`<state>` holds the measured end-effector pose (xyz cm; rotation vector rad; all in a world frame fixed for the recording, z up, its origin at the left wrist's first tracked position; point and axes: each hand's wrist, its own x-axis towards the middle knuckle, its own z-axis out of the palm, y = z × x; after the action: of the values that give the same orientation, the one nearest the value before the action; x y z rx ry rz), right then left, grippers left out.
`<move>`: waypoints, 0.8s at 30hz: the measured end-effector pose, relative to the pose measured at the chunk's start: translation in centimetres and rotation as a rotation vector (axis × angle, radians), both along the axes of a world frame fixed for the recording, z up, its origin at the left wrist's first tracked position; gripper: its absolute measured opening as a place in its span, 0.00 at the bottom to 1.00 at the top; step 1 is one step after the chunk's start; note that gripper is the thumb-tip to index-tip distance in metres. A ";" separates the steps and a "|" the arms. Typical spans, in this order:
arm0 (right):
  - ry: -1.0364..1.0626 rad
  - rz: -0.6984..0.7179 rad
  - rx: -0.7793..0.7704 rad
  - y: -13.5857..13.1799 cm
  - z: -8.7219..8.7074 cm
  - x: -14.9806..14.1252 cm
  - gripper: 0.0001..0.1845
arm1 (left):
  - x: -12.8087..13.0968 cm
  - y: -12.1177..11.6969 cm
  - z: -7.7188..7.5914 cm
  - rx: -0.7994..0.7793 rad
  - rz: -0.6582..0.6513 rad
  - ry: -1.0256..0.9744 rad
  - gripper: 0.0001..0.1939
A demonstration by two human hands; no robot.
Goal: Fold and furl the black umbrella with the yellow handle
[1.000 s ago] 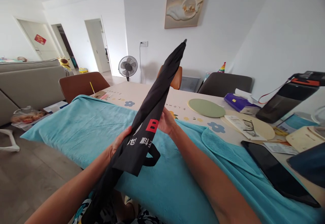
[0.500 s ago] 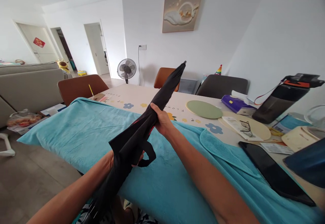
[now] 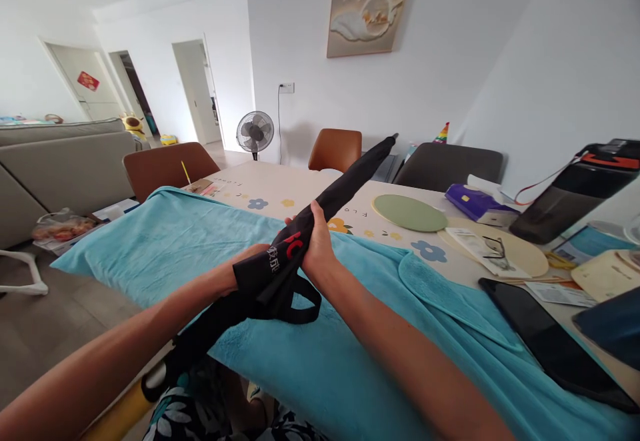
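Observation:
A furled black umbrella (image 3: 357, 176) slants across my view, its tip up and away to the right. Red and pale lettering shows on its cloth, and a black strap loop (image 3: 306, 308) hangs off it. The yellowish handle (image 3: 117, 411) reaches down to the lower left near my lap. My right hand (image 3: 319, 246) is closed around the rolled cloth from the right side. My left hand (image 3: 253, 254) grips the cloth from the left, lower down, with its fingers partly hidden behind the fabric. Beneath the umbrella lies a turquoise blanket (image 3: 165, 248).
The blanket covers the near side of a flower-patterned table (image 3: 270, 181). On the right are a black phone-like slab (image 3: 550, 341), glasses (image 3: 495, 249), a green round mat (image 3: 410, 213), a purple pack (image 3: 475, 202) and a dark bottle (image 3: 563, 194). Chairs and a fan (image 3: 255, 132) stand beyond.
The umbrella has turned so its lettering shows, and its tip has swung right and a little lower. My left hand has moved up along the cloth, closer to my right hand. The yellowish handle has come into view.

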<state>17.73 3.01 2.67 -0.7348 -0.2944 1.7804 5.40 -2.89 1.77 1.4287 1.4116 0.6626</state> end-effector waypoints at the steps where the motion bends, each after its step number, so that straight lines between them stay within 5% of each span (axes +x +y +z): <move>1: 0.015 0.009 -0.003 -0.1 0.2 0.0 0.17 | 0.0 0.2 0.2 0.073 0.028 0.168 0.10; 4: 0.037 0.010 0.051 0.1 0.7 0.2 0.13 | 0.5 0.3 1.1 0.291 0.111 0.578 0.10; 8: 0.022 -0.014 0.090 0.6 1.4 1.2 0.10 | 2.2 -0.5 2.4 0.356 0.125 0.584 0.12; 14: -0.024 0.041 0.116 0.7 2.0 2.0 0.12 | 2.5 -2.1 2.5 0.014 -0.070 -0.020 0.16; 19: 0.005 0.092 0.173 0.6 2.1 2.1 0.13 | 0.9 -3.2 -0.2 -0.291 -0.052 -0.547 0.14; 24: 0.078 0.189 0.244 0.6 2.5 2.5 0.14 | 0.0 -3.9 -2.5 -0.619 -0.311 -0.760 0.20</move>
<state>20.21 3.59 5.12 -0.4744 -0.5327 1.9039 5.42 -6.82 -0.72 0.7454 0.6755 0.4345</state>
